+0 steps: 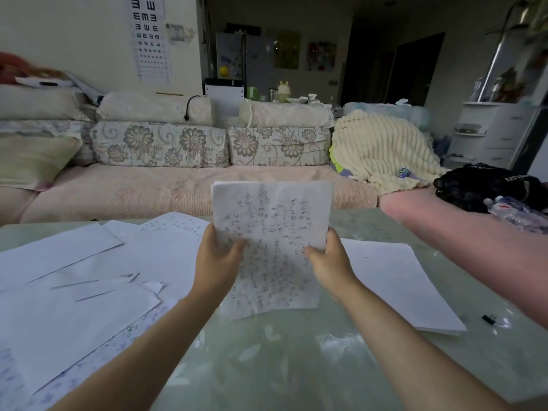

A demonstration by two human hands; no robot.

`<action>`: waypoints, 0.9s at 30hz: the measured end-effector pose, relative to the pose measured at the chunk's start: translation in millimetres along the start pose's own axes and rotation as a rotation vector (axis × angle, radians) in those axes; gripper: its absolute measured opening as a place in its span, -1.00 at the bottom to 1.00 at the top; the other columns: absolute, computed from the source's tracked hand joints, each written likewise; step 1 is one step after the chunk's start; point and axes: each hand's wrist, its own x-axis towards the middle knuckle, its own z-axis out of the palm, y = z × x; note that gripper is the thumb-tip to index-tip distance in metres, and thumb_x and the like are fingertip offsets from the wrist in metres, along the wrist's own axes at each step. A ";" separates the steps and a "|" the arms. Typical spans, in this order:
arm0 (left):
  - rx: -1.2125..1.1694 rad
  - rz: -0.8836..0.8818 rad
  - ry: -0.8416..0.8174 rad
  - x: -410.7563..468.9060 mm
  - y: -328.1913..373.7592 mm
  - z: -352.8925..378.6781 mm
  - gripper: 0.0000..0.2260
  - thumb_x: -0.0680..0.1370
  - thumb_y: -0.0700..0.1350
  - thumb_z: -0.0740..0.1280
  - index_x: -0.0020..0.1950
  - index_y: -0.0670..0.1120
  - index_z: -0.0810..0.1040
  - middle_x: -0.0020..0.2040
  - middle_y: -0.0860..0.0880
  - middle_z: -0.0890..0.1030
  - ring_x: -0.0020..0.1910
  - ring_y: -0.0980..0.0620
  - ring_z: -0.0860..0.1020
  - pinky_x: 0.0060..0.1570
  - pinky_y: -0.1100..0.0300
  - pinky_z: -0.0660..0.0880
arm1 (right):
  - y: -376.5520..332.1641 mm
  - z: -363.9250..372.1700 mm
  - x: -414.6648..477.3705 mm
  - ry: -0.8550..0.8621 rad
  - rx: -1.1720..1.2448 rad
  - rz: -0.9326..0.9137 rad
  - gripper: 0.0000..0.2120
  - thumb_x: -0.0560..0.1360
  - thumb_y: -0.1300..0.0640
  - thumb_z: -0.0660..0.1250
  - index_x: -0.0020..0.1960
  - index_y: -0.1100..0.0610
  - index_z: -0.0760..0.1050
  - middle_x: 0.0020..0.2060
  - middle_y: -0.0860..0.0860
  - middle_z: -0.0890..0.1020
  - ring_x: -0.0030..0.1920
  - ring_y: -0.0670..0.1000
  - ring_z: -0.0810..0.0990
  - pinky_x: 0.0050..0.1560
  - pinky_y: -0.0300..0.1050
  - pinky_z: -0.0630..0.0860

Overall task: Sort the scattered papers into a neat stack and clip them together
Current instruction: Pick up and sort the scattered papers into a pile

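I hold a thin bundle of handwritten papers (271, 232) upright above the table, its bottom edge near the glass. My left hand (218, 258) grips its left edge and my right hand (329, 259) grips its right edge. Scattered white sheets (89, 286) lie overlapping on the left of the table, some with writing. A neater pile of white sheets (397, 280) lies to the right. A small black binder clip (487, 319) rests on the table beyond that pile, at the right.
The pale green glass table (281, 357) has a pink strip (474, 247) along its right side. A sofa with floral cushions (160, 146) and a cream blanket (382, 149) stands behind. A black bag (480, 188) and a plastic bottle (516, 215) lie at the far right.
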 end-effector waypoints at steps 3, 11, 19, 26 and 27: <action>0.024 0.002 0.016 1.1 0.4 0.1 -0.80 0.55 -0.16 0.35 0.15 -0.01 0.44 -0.01 0.09 0.58 -0.04 0.15 0.58 -0.21 0.28 0.51 | -5.1 4.5 0.1 0.013 0.010 -0.029 -0.74 0.55 0.30 0.25 0.13 -0.01 0.42 0.01 -0.07 0.63 0.00 -0.04 0.62 -0.03 -0.13 0.52; 0.248 -0.079 -0.089 1.8 -24.6 -1.8 -0.83 0.59 -0.18 0.24 0.13 0.00 0.32 -0.08 0.16 0.46 -0.16 0.19 0.47 -0.31 0.30 0.41 | 14.5 15.0 -1.6 -0.097 -0.144 0.095 -0.75 0.59 0.31 0.13 0.19 0.05 0.30 0.06 0.08 0.56 -0.06 0.02 0.56 -0.25 -0.25 0.38; 0.312 -0.224 -0.262 10.6 -11.0 18.0 -0.88 0.57 -0.21 0.17 0.09 -0.09 0.35 -0.06 -0.05 0.50 -0.18 0.03 0.50 -0.30 0.16 0.47 | 23.6 -11.2 14.1 -0.048 -0.163 0.168 -0.70 0.50 0.36 0.09 0.17 0.11 0.35 -0.06 0.05 0.54 -0.18 -0.01 0.50 -0.34 -0.17 0.40; 0.264 -0.433 -0.451 1.3 -3.3 101.0 -0.84 0.60 -0.19 0.15 0.17 -0.06 0.36 0.08 -0.03 0.51 0.04 -0.06 0.50 -0.02 0.07 0.48 | 56.5 -89.9 33.7 0.052 -0.197 0.250 -0.81 0.49 0.32 0.16 -0.11 0.11 0.50 -0.24 0.00 0.58 -0.28 0.03 0.51 -0.41 -0.20 0.36; 0.265 -0.405 -0.472 0.4 -4.3 116.1 -0.84 0.59 -0.21 0.15 0.14 -0.08 0.42 0.05 -0.03 0.54 0.02 -0.06 0.52 -0.03 0.08 0.49 | 62.0 -103.2 36.5 0.079 -0.205 0.252 -0.76 0.49 0.32 0.15 -0.03 0.12 0.55 -0.16 0.01 0.64 -0.22 0.04 0.58 -0.37 -0.19 0.41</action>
